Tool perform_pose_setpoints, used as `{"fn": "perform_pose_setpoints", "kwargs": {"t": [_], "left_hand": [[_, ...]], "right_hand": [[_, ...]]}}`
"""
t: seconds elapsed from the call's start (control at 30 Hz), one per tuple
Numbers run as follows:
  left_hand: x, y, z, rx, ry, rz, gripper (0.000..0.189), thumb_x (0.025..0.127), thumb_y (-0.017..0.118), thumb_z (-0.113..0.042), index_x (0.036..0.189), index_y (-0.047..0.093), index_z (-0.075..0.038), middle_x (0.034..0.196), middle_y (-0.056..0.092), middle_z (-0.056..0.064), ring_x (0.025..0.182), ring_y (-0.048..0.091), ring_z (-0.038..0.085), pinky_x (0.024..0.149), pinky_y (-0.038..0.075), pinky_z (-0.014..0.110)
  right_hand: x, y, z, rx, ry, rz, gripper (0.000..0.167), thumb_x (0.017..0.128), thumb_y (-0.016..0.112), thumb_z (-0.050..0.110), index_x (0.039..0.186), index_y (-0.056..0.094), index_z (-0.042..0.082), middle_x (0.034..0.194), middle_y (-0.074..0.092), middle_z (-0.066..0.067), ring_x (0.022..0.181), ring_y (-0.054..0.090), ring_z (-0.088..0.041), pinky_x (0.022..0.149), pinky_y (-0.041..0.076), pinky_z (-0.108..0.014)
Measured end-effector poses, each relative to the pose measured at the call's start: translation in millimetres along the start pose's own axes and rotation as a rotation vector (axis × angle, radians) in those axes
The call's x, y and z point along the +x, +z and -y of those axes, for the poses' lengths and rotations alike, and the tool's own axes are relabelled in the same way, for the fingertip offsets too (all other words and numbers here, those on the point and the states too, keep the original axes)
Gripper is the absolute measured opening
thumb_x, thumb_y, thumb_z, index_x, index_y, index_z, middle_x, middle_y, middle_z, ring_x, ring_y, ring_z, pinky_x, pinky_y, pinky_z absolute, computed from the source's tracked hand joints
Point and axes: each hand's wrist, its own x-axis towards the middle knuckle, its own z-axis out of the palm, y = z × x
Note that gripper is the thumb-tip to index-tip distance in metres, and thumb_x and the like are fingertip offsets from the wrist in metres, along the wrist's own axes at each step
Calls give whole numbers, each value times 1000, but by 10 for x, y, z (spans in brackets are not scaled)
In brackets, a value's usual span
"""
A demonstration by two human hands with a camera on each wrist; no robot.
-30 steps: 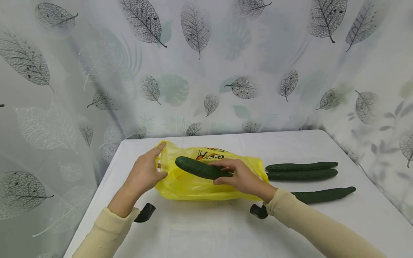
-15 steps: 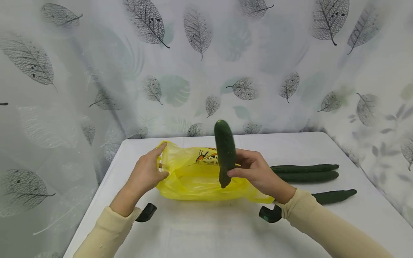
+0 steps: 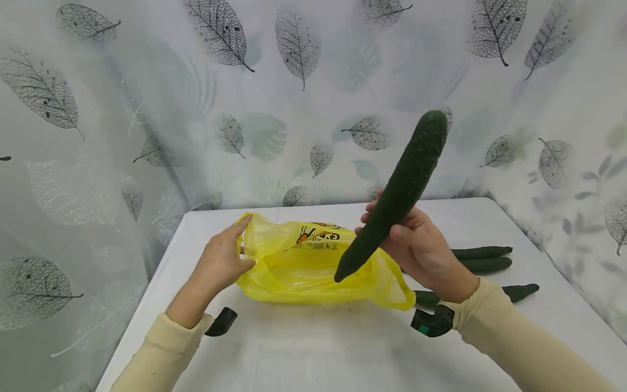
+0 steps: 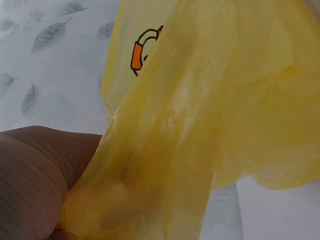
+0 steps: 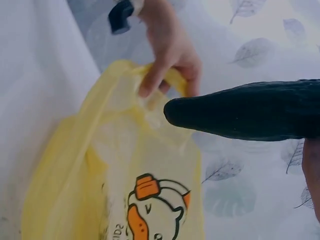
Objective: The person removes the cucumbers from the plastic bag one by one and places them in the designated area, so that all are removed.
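Note:
My right hand (image 3: 426, 256) grips a long dark green cucumber (image 3: 394, 198), raised and tilted, its thick end up and to the right. The cucumber's narrow lower end overlaps the yellow plastic bag (image 3: 303, 275) in the head view. At the bag's left end, my left hand (image 3: 215, 267) holds the edge of its mouth, finger and thumb spread apart. The left wrist view shows thin yellow plastic (image 4: 170, 150) over part of that hand. In the right wrist view, the cucumber (image 5: 245, 111) points toward the left hand (image 5: 172, 47), and a cartoon print shows on the bag.
Two cucumbers (image 3: 485, 265) lie side by side at the right of the white table (image 3: 313, 348). Another cucumber (image 3: 521, 293) lies nearer, partly behind the right wrist. A leaf-patterned curtain (image 3: 274, 163) hangs behind the table and along its sides.
My right hand has moved right, away from over the bag, and the cucumber has swung from nearly level to steeply raised. The left hand stays at the bag's mouth.

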Motion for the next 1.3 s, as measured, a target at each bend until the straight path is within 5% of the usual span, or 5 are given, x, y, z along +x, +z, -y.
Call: {"fn": "perform_pose_setpoints", "kwargs": {"t": [0.33,0.77,1.07,1.3], "left_hand": [[7,2,8,9,-4,-1,91,76,80,-2,155,37,-2,140,56,23,88,54,32,84,48,49],[20,6,44,8,-3,-3,91,75,80,-2,156,37,-2,146,51,24,90,53,33,84,46,49],[27,11,58,6,-15,2,91,76,80,-2,156,36,-2,147,49,24,96,54,35,87,47,50],[20,12,63,3,-22,3,91,76,79,-1,156,36,-2,149,48,24,105,55,37,91,47,52]], "right_hand": [[-73,-7,281,205,-87,14,40,102,56,3,141,51,6,129,60,-11,118,55,-27,109,41,-46],[-307,-236,514,172,-119,19,41,103,47,0,144,43,-1,132,56,-15,116,53,-30,106,43,-48],[-575,-570,587,-222,-142,-41,48,96,42,-20,142,48,-10,127,59,-19,115,56,-30,98,49,-39],[-800,-829,596,-595,-96,-103,62,81,49,-35,140,51,-14,139,60,-12,119,61,-21,88,54,-28]]}}
